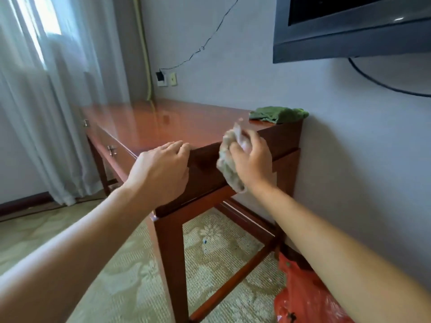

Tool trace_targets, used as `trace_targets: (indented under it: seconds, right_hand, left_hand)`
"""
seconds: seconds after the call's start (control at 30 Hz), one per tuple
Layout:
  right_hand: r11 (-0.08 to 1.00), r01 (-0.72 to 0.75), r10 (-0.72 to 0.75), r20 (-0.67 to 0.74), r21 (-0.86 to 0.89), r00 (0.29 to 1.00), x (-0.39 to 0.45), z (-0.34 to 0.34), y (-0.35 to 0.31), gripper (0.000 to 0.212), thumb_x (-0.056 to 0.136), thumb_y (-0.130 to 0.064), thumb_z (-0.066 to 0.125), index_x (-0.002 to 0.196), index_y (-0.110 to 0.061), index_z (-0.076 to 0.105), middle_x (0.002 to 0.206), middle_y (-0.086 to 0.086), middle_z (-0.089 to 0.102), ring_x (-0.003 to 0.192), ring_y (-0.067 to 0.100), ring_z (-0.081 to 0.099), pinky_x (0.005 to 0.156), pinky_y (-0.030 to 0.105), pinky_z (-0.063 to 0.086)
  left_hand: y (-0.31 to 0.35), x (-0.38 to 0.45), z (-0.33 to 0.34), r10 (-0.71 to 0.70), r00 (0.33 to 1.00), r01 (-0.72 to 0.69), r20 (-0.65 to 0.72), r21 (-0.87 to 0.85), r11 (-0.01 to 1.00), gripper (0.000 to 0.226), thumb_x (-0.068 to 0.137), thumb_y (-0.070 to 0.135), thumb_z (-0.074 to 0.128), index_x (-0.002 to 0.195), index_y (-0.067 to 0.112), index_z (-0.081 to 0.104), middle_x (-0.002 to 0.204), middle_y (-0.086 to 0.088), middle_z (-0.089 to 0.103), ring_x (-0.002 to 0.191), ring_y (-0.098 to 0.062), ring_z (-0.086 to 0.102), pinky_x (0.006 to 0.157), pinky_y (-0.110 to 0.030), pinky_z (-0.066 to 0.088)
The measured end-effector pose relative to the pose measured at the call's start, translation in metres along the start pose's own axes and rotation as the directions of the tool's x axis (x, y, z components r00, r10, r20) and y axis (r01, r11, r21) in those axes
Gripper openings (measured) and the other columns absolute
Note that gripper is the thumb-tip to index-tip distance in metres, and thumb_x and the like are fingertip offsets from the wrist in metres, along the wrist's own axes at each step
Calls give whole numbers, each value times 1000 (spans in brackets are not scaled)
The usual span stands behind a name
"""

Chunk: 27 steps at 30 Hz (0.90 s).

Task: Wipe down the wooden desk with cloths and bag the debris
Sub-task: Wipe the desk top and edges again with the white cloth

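A person stands at the short end of a long, glossy red-brown wooden desk (177, 127) that runs along a pale wall (349, 148) toward a window hung with sheer white curtains (46, 101). The desk has metal drawer pulls on its front. Patterned green and cream carpet (116, 264) covers the floor. A dark flat television (349, 26) is mounted on the wall above the near end of the desk, with a black cable looping down below it. Farther along the wall sit two sockets (166, 79), a thin black wire rising from one.

Both bare forearms reach in from below. A red plastic bag (300, 297) lies crumpled on the carpet by the wall, beside the desk's back leg and partly hidden under the right forearm.

The left hand (161, 169) rests on the near corner of the desk, its fingers loosely bent over the top edge, holding nothing. The right hand (251, 159) grips a bunched pale cloth (227, 164) and presses it against the desk's end panel, just under the top; the cloth spills out to the left of the fingers and below the palm.

A folded green cloth (277, 114) lies on the desktop at the near back corner, touching the wall, a little beyond the right hand.

A small blue speck (205, 241) lies on the carpet under the desk.
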State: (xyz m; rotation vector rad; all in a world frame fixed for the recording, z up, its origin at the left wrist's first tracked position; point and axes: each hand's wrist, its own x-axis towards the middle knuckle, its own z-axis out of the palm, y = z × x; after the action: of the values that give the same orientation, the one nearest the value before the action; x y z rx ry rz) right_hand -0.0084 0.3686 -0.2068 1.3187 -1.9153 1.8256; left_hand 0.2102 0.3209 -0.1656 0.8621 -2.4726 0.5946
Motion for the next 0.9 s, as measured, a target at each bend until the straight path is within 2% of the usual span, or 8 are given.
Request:
trace_targets:
  seconds: [0.1,0.23,0.37,0.47,0.6,0.7,0.83,0.9]
  right_hand:
    - [926,356,-348,83,-128,934,5,8,-37,35,95,-35,66,129,-27,67,116,-2,65,100,9,59,81,18,44]
    - [939,99,35,379,-328,925,50,16,-76,22,93,-45,58,94,-28,71,92,-6,71,92,23,68,68,30,44]
    - [793,465,-59,710,-394,702,46,56,-129,25,88,-37,60,105,-33,77,103,-5,69,97,22,61,78,33,46]
    - [880,385,2,811,-279,585,61,51,-130,24,90,-38,64,112,-37,75,112,-7,68,106,18,61,88,34,49]
    - [834,-30,370,519,-550,771,98,42,-96,27,95,-45,59,118,-33,68,121,1,56,108,26,61,87,26,51]
    - [811,-18,374,495,-585,784,71,55,-108,30,91,-50,54,119,-45,64,113,-5,48,110,30,51,95,36,48]
    - [902,91,336,817,-423,469,43,52,-173,52,95,-37,61,145,-44,49,140,1,49,121,31,43,105,37,40]
    - [839,-19,508,771,-543,384,55,48,-176,77,86,-32,69,153,-36,32,143,8,46,128,33,46,104,39,44]
  left_hand:
    - [-29,7,-14,-15,999,24,45,-205,979,38,96,37,60,134,30,63,127,5,71,112,-25,67,90,-41,58]
    - [-35,-4,-1,-79,996,87,45,-221,971,48,99,52,52,129,16,59,131,-2,66,118,-27,61,101,-39,47]
    - [-36,-7,4,-146,989,133,0,-410,902,34,79,39,56,99,11,60,98,-3,66,93,-27,61,77,-27,34]
    - [-41,-13,-6,-196,979,193,48,-512,837,31,79,32,59,101,10,62,100,-2,65,93,-23,58,76,-26,35]
    - [-50,-3,-20,-208,959,283,194,-588,758,39,85,30,62,114,6,73,127,-2,69,118,-21,63,99,-29,49]
    - [-66,3,-34,-190,895,423,403,-637,644,37,94,24,63,129,14,70,144,10,59,139,-9,49,114,-29,39]
    - [-79,15,-72,-232,772,619,592,-613,491,27,90,6,60,93,32,64,106,17,65,100,-11,65,81,-24,50]
    - [-85,15,-99,-296,687,718,664,-558,416,26,92,6,57,98,30,62,103,16,63,94,-8,62,77,-26,49]
